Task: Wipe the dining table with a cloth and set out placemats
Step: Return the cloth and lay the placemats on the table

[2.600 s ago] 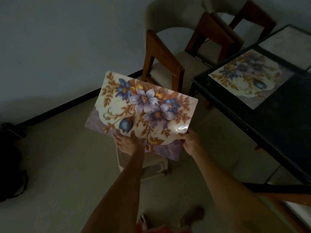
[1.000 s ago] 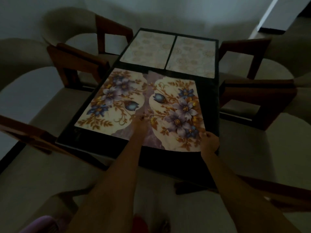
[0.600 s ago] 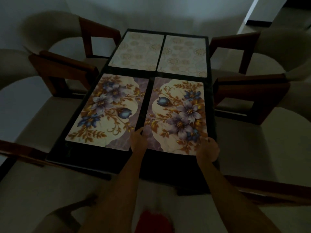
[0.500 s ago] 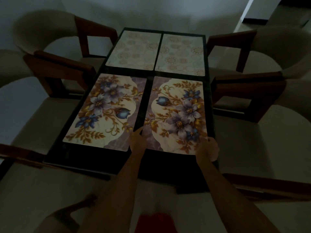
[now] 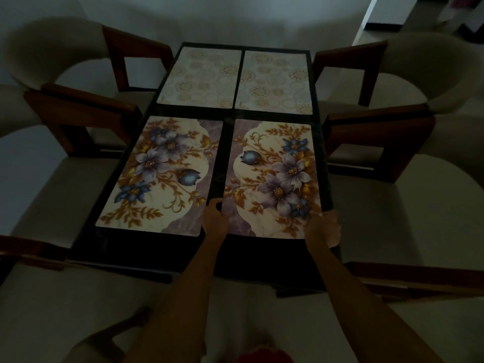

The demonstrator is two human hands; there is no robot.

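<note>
4 placemats lie flat on the dark counter [image 5: 167, 247]. The right floral placemat [image 5: 275, 176] sits along the counter's right edge, just beside the left floral placemat [image 5: 159, 174]. The left hand [image 5: 215, 221] pinches its near left corner, fingers curled round the edge. The right hand [image 5: 324, 227] grips its near right corner. 2 pale patterned placemats [image 5: 233, 77] fill the far end.

Left hand [image 5: 215, 221]: forearm extended forward, fingers curled at a mat corner.
Right hand [image 5: 324, 228]: forearm extended, fingers apparently curled; dim view.
</note>
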